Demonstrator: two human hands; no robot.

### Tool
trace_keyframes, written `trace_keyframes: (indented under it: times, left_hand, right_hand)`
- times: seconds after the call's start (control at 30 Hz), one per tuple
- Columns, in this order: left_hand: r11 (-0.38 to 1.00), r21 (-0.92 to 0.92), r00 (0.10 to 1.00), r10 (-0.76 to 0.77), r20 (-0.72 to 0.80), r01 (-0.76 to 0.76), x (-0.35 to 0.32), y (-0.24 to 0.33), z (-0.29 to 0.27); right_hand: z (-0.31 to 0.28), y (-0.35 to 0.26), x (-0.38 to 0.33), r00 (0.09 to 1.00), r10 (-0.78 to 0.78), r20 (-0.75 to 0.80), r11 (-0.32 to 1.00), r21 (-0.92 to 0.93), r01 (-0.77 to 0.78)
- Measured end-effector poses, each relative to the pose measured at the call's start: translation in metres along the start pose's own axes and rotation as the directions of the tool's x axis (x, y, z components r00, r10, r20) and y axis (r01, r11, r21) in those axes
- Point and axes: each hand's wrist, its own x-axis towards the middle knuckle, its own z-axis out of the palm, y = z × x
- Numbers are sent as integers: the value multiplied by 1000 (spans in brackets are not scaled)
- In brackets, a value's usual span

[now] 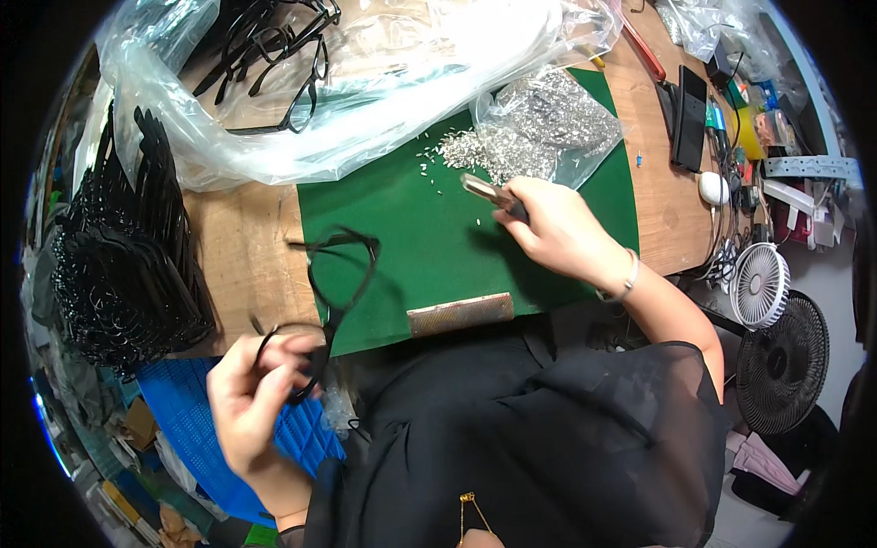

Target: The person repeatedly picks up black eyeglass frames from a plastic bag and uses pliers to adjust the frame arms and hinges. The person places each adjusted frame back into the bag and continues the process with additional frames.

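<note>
Holding a black eyeglass frame [332, 318] at 8 to 9 o'clock in the head view, the left hand [256, 393] has its grip curled closely round the lower part; blur hides the exact fingertip contact. The frame's upper rim reaches over the green mat [411, 215] on the bench [242, 237]. At 2 o'clock, the right hand's [557, 224] grip is closed round a plier-like tool [489, 191], whose metal tip points towards 10 o'clock; whether its jaws are parted I cannot tell.

Just beyond that tip, past 12 o'clock, lies a loose pile of small silvery pieces [461, 148], spilling from a clear bag [566, 119] at 1 o'clock. The step in hand looks like working with frame and tool together near these pieces. Any pick from the pile would call for a fine pinch, and any meeting of tool and frame for a steadier left grip.

More black frames [245, 46] lie at 11 o'clock, by clear plastic sheeting [393, 128]; a dense black bundle [128, 274] stands at 9. I can make out no legible brand, label or writing.
</note>
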Motion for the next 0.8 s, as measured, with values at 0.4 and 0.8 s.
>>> trace_keyframes:
  times: [0.4,0.8]
  left_hand:
    - [948,-253,975,154,-157,-190,23,-35,97]
    - [919,-86,923,385,-8,-384,35,-40,116]
  right_hand:
    - [52,2,5,972,-1,-233,991,-134,-31]
    - [-2,-48,-34,988,104,118,765,625,-155]
